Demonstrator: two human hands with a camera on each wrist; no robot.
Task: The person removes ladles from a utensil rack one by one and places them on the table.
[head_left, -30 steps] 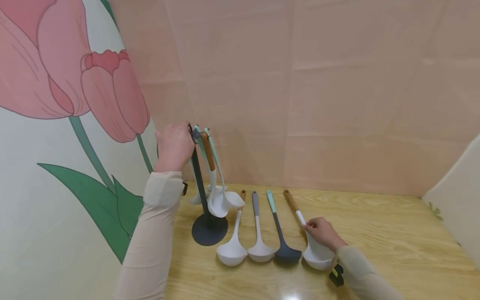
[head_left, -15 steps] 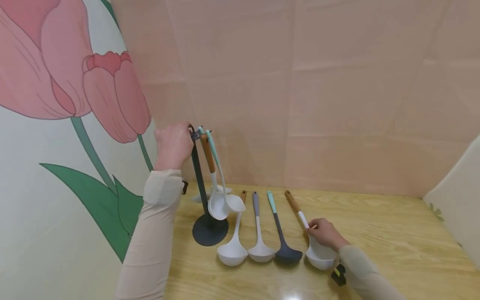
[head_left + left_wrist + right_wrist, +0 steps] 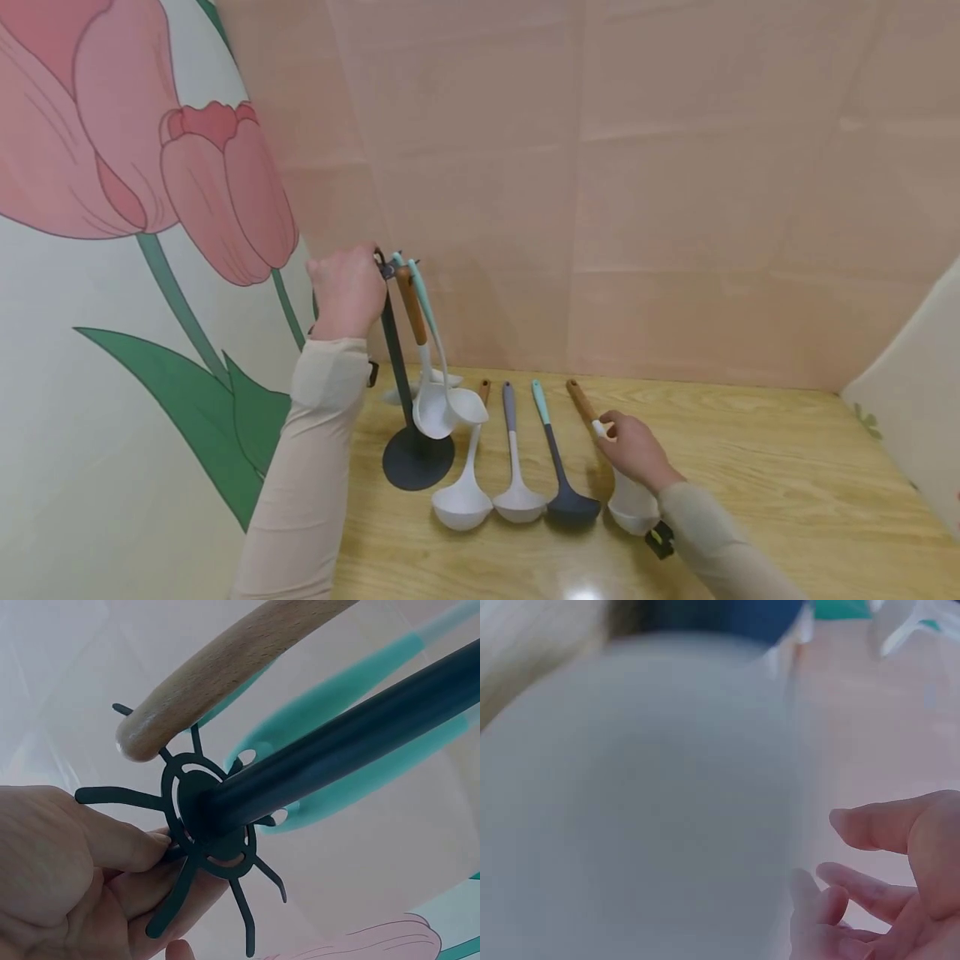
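In the head view my left hand (image 3: 347,292) grips the top of a dark upright utensil stand (image 3: 396,358). Up close, its fingers hold the hub (image 3: 210,814) behind the radiating hooks. From those hooks hang a wooden-handled ladle (image 3: 412,312) and mint-handled ladles (image 3: 322,712). My right hand (image 3: 637,450) is over the neck of a white ladle (image 3: 633,510) with a brown handle, the rightmost in a row on the table. The right wrist view shows thumb and fingers spread apart; a blurred pale shape, likely the ladle's bowl (image 3: 645,810), fills much of it.
Left of that ladle lie a dark ladle with mint handle (image 3: 572,508), a white one with grey handle (image 3: 519,504) and a white one with brown handle (image 3: 461,507). The stand's round base (image 3: 417,471) sits beside them on the wood-grain table (image 3: 787,467), below a pinkish-brown backdrop (image 3: 712,208).
My right hand has moved up and left along the ladle, from its lower neck toward the brown handle. My left hand stays at the stand's top; the hanging ladles have shifted slightly.
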